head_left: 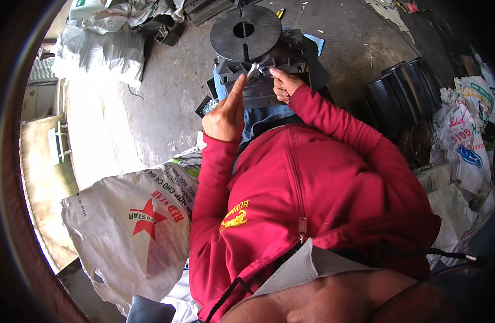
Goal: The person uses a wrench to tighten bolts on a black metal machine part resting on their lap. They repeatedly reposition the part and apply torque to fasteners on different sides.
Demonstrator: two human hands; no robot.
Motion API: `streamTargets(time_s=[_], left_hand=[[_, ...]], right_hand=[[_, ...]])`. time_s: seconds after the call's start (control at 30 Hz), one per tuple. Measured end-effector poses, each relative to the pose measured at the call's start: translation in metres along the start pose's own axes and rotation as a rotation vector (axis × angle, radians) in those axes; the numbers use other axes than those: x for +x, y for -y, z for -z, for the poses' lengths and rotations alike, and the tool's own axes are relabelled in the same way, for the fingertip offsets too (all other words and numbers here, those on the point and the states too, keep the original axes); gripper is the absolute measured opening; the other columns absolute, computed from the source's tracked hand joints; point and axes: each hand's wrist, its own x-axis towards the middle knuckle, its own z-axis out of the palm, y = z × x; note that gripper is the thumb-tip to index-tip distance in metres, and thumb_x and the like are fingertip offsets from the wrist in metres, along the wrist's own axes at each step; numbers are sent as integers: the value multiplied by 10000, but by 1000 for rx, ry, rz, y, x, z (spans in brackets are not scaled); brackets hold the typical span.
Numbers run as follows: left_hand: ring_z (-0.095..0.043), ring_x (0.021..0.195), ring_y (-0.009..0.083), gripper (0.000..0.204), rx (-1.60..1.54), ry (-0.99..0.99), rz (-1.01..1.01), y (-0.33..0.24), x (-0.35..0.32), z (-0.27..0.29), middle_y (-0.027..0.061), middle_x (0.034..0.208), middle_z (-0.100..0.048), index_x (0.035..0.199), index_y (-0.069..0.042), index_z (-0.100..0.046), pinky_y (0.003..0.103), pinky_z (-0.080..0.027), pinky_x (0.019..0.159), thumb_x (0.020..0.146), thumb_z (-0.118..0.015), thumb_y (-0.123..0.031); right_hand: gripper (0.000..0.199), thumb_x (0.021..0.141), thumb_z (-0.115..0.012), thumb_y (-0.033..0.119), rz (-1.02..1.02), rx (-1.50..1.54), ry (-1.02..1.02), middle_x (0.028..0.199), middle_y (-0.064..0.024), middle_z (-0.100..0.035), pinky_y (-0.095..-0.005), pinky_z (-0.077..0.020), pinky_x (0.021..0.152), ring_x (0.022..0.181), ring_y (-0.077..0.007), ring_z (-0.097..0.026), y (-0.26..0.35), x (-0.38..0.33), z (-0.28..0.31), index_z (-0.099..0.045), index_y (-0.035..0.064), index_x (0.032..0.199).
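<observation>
Left hand (224, 116) pinches a small metal tool (252, 70) against the dark machine part (256, 54); right hand (284, 83) is curled shut on the part's edge.

a small silvery metal tool (252, 70) stood tilted between the raised forefinger of the left hand (224, 116) and the curled fingers of the right hand (284, 83). its tip touched a dark grey machine part (258, 59) with a round slotted disc on top, resting on the lap.
</observation>
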Motion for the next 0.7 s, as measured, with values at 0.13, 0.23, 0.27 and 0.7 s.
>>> streamTargets(time_s=[0.13,0.23,0.27,0.7], left_hand=[[-582,457,231,386,180,139,58,10,-5,-13,103,593,-592,1245,-293,-564,363,-432,414,868,-568,-214],[-587,459,250,372,76,200,73,6,-2,3,96,563,-583,1231,-297,-578,369,-439,420,866,-575,-228],[-583,454,263,312,5,104,35,10,2,1,95,563,-585,1173,-212,-599,367,-434,412,861,-580,-215],[-619,639,245,232,-50,-53,-77,15,38,-59,38,816,-589,936,-166,-659,340,-489,524,706,-686,-181]], right_hand=[[520,864,-532,519,-72,-28,0,428,40,-296,-238,-197,337,347,-69,-286,6,-13,-11,-303,188,536],[532,857,-535,529,-65,-28,-13,421,42,-287,-244,-196,341,349,-66,-277,11,-14,-12,-295,190,524],[530,864,-537,513,-50,-34,2,429,42,-296,-239,-194,347,346,-67,-271,13,-9,-10,-294,189,523],[330,853,-619,413,0,123,34,504,47,-336,-230,-229,359,382,-67,-335,-5,-5,8,-505,119,756]])
